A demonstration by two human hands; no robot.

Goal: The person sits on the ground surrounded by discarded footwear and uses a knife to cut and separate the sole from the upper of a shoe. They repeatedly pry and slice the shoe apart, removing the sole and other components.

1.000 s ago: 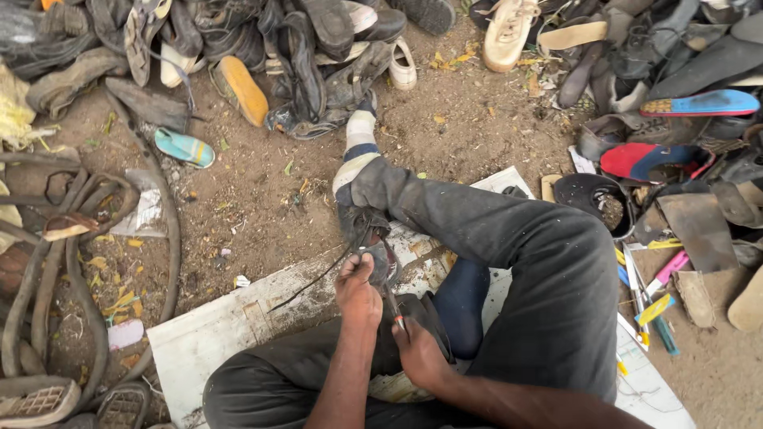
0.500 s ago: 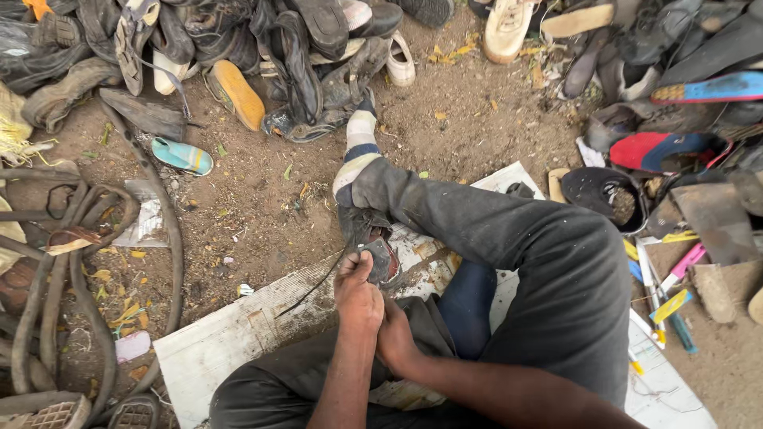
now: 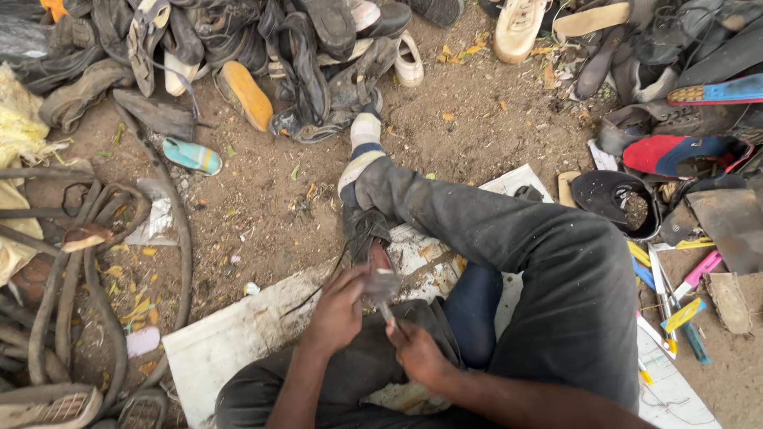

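Seated cobbler, viewed from above. The left hand grips a dark shoe resting over the lap beside the outstretched leg; the right hand is closed around a thin metal tool that touches the shoe. A white board lies beneath, and worn shoes are heaped on the dirt ground beyond.

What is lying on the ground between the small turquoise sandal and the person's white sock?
In the head view, only bare dirt with scattered leaves and small scraps lies between the turquoise sandal and the white sock.
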